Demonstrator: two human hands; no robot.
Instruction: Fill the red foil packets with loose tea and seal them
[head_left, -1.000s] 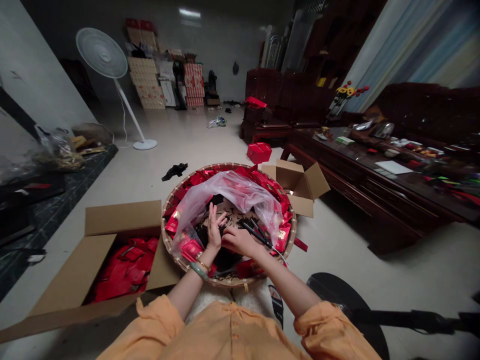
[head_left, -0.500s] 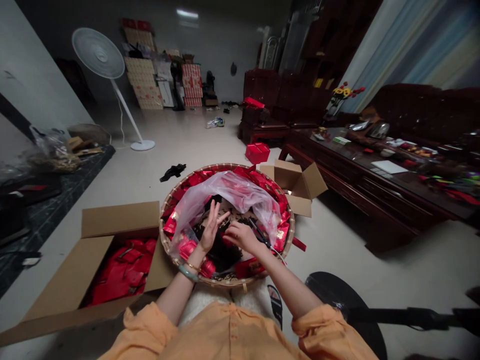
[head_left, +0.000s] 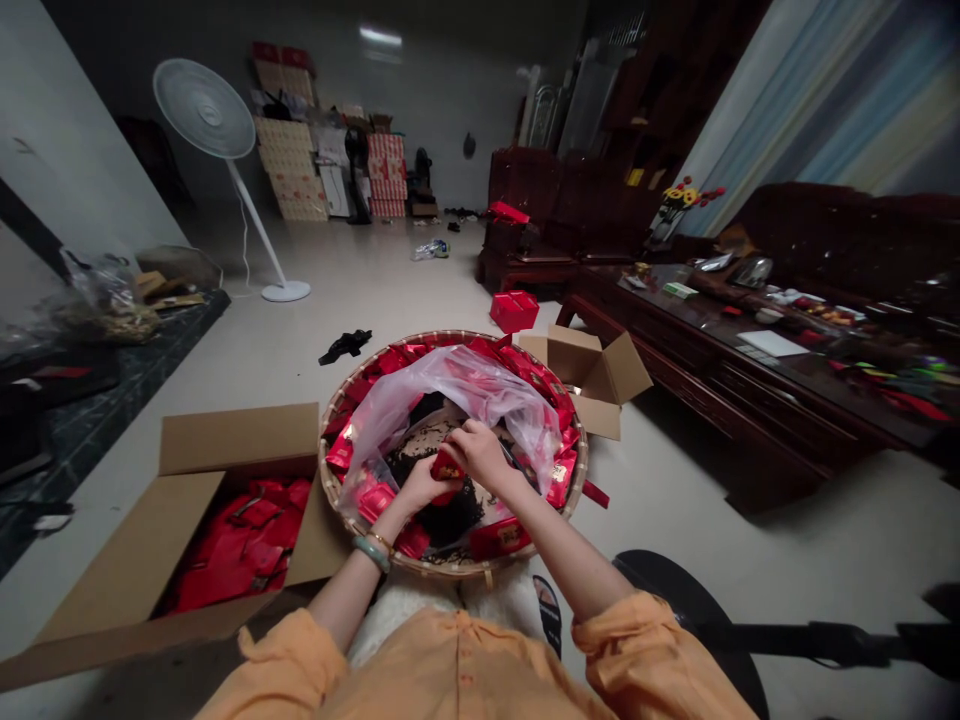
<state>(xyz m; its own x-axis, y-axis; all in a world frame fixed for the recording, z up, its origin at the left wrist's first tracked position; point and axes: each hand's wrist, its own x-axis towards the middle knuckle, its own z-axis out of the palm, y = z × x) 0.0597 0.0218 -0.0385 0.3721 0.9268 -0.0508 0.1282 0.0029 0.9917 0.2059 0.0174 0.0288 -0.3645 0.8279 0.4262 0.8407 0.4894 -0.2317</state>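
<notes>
1. The person's left hand (head_left: 420, 485) and right hand (head_left: 480, 452) have come together over the middle of the basket. A moment ago they stood slightly apart, with the left fingers spread and upright.
2. A small, glossy red foil packet (head_left: 447, 468) is now held between them, above a heap of dark loose leaves (head_left: 442, 520) and well inside the rim.
3. The left fingers curl closed around the packet's lower side, while the right fingers bend over it from above. Both hands grip it, although the fingertips are partly hidden.
4. The wide, round woven bamboo basket (head_left: 420, 337) holds a ring of shiny red foil packets (head_left: 341, 452) along its wall. A crumpled clear plastic bag (head_left: 457, 385) arches over its far half, just beyond the hands. What may be black-handled scissors (head_left: 511, 458) lie mostly hidden beside the right hand.
5. An open brown cardboard carton (head_left: 240, 440) filled with red packets (head_left: 240, 540) stands touching the basket on the left. A smaller open cardboard carton (head_left: 592, 365) stands just beyond its far right edge.
6. A pale green bangle (head_left: 371, 552) and a thin gold bracelet (head_left: 379, 540) circle the left wrist.
</notes>
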